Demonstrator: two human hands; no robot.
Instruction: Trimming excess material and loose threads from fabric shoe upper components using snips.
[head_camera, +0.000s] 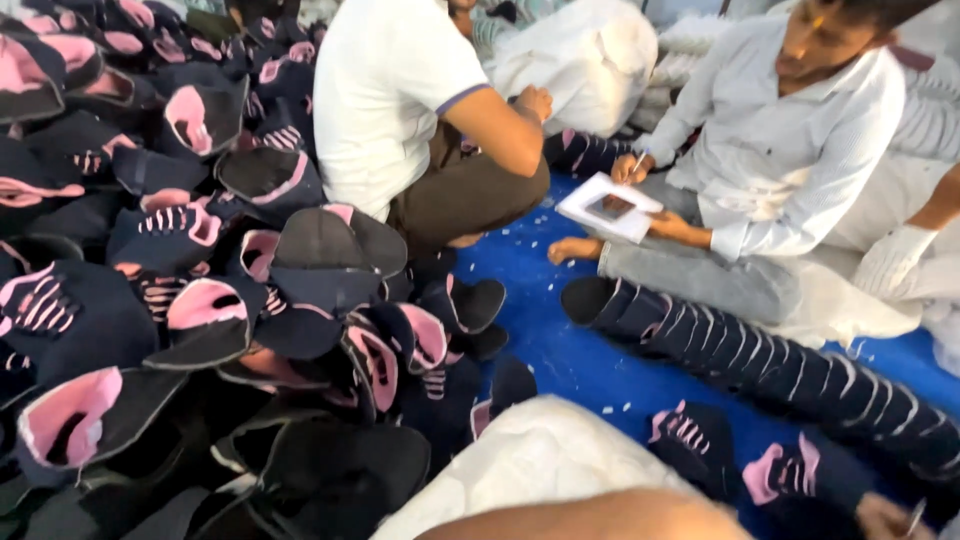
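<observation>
**Head-camera view: a hand at the near right edge beside a navy and pink cap on a blue floor**

At the bottom right corner, the wearer's right hand (885, 517) is showing only in part, and it is holding a thin metal tool (915, 515) pinched in its fingers; how tightly they are closing cannot be told, as the frame cuts them off. Just left of that hand, a navy cap with pink stitching (785, 470) is lying on the blue floor (580, 360), with a second similar cap (690, 435) touching it on the left. The wearer's left hand is not showing; only a bare forearm (590, 517) is crossing the bottom edge, so its grasp cannot be told.

Judging from this, working the nearest cap well is calling for steadying it with the free hand and keeping the tool's tip away from the stitching.

Further out, a long nested row of caps (780, 365) is stretching across the floor to the right. A white sack (530, 460) is sitting in the near middle. A big heap of caps (180, 280) is filling the left side. Far off, a person in a white polo shirt (390, 90) is sitting turned away, and another seated person is writing on a white notepad (608, 207).
</observation>
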